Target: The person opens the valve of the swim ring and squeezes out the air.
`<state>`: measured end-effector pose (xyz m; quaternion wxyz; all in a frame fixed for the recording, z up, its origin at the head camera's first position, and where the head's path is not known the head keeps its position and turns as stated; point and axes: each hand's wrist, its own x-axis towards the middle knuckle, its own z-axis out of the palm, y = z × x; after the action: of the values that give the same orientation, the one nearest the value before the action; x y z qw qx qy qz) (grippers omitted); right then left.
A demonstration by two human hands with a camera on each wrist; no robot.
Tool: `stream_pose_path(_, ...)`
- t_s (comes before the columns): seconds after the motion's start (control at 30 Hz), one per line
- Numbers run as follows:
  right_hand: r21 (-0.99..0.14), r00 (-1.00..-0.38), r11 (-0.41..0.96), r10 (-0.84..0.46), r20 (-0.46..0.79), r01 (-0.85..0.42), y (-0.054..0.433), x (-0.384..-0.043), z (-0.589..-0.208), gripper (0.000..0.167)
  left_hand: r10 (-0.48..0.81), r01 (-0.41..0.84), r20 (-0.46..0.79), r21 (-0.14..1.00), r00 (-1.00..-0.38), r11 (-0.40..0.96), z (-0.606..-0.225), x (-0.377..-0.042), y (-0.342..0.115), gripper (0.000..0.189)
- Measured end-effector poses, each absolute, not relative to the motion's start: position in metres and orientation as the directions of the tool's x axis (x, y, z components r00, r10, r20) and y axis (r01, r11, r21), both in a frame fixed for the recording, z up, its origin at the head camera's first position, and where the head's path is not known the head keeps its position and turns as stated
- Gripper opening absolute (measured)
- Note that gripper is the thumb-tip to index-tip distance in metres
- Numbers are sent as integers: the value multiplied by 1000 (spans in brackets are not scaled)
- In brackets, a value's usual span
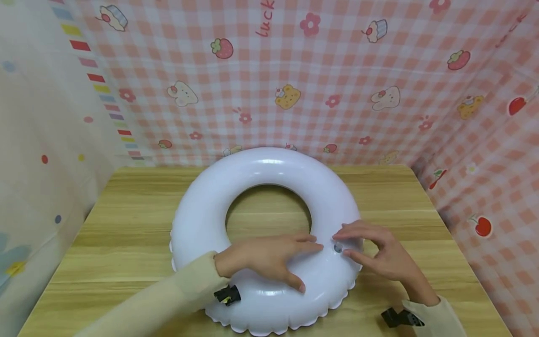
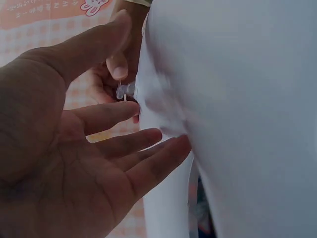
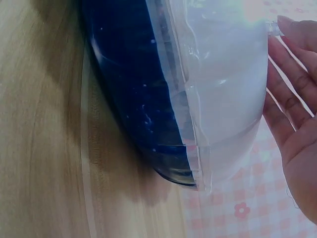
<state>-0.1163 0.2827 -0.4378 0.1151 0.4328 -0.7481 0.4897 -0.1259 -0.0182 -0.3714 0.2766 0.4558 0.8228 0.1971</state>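
A white inflatable swim ring (image 1: pixel 202 201) lies on the table, its clear valve (image 1: pixel 338 247) standing up on the right front part. My left hand (image 1: pixel 271 257) rests on the front of the ring, fingers spread and pointing at the valve. In the left wrist view its fingertips meet the white vinyl (image 2: pixel 247 99). The thumb and index finger of my right hand (image 1: pixel 379 248) stand on either side of the valve, a small gap showing around it. The right wrist view has the thumb tip close by the clear valve (image 3: pixel 273 28), other fingers along the ring's surface.
The wooden table (image 1: pixel 126 243) carries the ring, whose far edge reaches the table's back. A pink checked cloth (image 1: pixel 269 70) hangs behind, with more cloth at both sides. Dark blue vinyl (image 3: pixel 129 74) forms the ring's underside. Black straps (image 1: pixel 227 295) sit at the wrists.
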Motion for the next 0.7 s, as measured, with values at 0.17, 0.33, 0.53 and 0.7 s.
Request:
stream_pose_path(0.17,-652,-579,85,-555,598,-754,285,-120,-440,49,855,650,-316,557,-410,517,-374,-124,-17,87)
stream_pose_path(0.33,-655,-579,93,-571,582,-750,286,-123,-438,47,859,667,-312,541,-406,512,-375,-124,-17,86)
stream_pose_path(0.53,-662,-610,139,-559,561,-737,284,-122,-437,43,855,651,-324,554,-406,519,-372,-124,-17,86)
stream_pose_path(0.7,-663,-601,114,-554,576,-740,280,-125,-437,43,856,657,-329,548,-400,518,-372,-124,-17,85)
